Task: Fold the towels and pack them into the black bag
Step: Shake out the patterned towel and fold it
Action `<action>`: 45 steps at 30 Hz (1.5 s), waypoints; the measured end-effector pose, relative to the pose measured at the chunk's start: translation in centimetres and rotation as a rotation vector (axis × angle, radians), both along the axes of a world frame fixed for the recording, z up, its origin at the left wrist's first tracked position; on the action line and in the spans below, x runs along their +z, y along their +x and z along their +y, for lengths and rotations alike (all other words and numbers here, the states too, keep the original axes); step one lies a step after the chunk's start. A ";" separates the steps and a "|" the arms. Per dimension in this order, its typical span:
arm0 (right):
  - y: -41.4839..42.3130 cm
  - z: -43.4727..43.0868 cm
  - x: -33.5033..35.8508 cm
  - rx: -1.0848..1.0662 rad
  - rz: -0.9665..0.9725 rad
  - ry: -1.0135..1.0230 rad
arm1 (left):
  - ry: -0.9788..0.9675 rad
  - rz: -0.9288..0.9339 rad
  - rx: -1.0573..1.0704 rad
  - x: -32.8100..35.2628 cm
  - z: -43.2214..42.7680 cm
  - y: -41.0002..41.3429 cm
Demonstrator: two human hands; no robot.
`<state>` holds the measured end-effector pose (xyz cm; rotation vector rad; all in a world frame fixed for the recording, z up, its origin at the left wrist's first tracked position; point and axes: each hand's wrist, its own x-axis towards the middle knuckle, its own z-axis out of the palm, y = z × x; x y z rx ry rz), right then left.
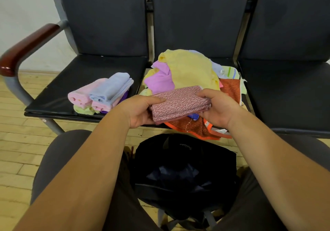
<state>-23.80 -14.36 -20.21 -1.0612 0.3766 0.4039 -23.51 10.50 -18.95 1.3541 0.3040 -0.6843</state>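
Observation:
A folded mauve patterned towel point(180, 104) is held in front of the middle seat. My left hand point(141, 112) grips its left end, thumb on top. My right hand point(217, 108) grips its right end. Behind it lies a loose heap of unfolded towels: a yellow towel point(191, 68), a magenta towel point(160, 79) and an orange towel point(196, 127) hanging over the seat edge. A stack of folded towels point(103, 94), pink, light blue, purple and pale green, rests on the left seat. The black bag point(185, 173) stands open on the floor between my knees.
A row of black padded chairs point(110, 25) faces me, with a dark red armrest point(25, 46) at the far left. The right seat point(289, 95) holds nothing. Light wooden floor point(16, 150) lies beneath; my dark-trousered knees flank the bag.

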 end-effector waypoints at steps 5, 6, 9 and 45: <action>1.8 2.8 -1.0 0.042 -0.005 -0.189 | 0.017 -0.032 0.119 -0.2 2.0 0.1; 2.1 3.4 -1.0 0.029 -0.010 -0.215 | 0.015 -0.033 0.138 -0.3 2.5 0.1; 3.7 6.1 -0.3 -0.015 -0.038 -0.230 | 0.012 -0.060 0.208 0.1 4.5 0.4; 27.3 38.5 -3.9 0.633 -0.538 -1.403 | 1.125 0.007 0.369 -3.3 25.7 14.8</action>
